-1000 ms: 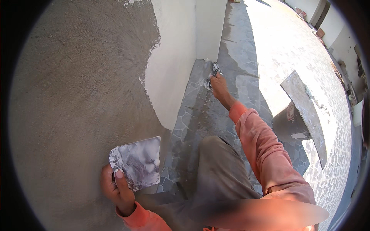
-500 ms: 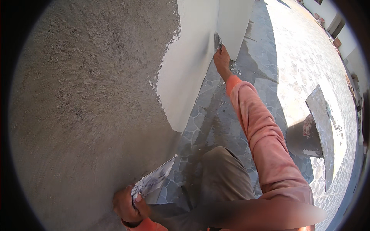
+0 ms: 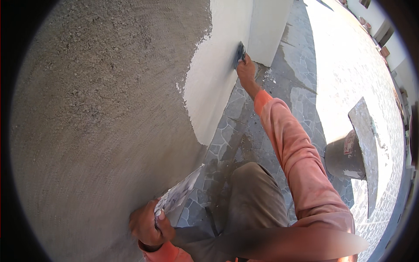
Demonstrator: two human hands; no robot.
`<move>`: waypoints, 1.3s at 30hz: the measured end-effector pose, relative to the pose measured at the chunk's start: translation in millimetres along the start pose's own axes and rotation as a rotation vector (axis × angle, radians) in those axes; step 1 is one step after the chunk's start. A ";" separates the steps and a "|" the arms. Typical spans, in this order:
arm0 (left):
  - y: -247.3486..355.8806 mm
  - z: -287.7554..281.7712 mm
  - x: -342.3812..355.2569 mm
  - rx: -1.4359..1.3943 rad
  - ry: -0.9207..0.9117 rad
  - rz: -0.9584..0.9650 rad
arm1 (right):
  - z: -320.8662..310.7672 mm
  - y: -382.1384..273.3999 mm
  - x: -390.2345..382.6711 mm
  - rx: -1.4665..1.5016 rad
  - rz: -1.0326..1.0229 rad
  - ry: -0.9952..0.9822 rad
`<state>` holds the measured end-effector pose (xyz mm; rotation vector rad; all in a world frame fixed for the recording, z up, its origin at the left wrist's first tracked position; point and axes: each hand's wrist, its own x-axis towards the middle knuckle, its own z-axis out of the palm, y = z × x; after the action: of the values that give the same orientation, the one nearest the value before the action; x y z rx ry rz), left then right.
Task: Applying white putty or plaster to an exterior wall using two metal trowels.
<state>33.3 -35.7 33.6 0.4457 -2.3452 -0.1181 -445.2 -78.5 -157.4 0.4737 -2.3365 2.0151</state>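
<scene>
My right hand stretches out far ahead, wrapped round the handle of a putty knife. Its blade meets the smooth white coat low on the wall, close to the inner corner. Left of that coat the wall is rough grey plaster, with a ragged border between the two. Near the bottom, my left hand grips a wide flat metal blade smeared with white putty. That blade slants up to the right beside the grey plaster; its handle is hidden in my fingers.
A grey bucket stands to the right, with a broad flat sheet leaning across it. Beyond the corner juts a white wall face. White crumbs lie on the patterned floor tiles. My bent knee is between my arms.
My right hand has moved the putty knife slightly left, away from the corner and onto the white coat. My left hand and its blade have risen a little to the right.
</scene>
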 end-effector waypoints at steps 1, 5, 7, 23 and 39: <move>1.7 3.6 1.2 -0.028 0.011 -0.003 | -6.0 3.9 3.5 -0.008 -0.009 0.007; 3.9 4.2 4.5 -0.066 0.036 0.000 | -9.6 5.0 -0.2 -0.109 -0.080 0.012; 2.7 1.7 4.8 -0.076 0.032 -0.001 | -8.8 -3.5 -13.7 -0.148 -0.047 -0.031; 5.0 -1.0 10.7 -0.223 0.042 -0.020 | -16.6 -44.4 -89.2 0.148 -0.010 -0.190; 4.9 -2.6 10.4 -0.259 0.029 -0.028 | -44.1 -129.1 -185.2 0.233 -0.131 -0.301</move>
<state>26.7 -34.6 43.3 0.3494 -2.2560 -0.4201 -245.5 -11.6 -64.7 0.9762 -2.1504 2.3006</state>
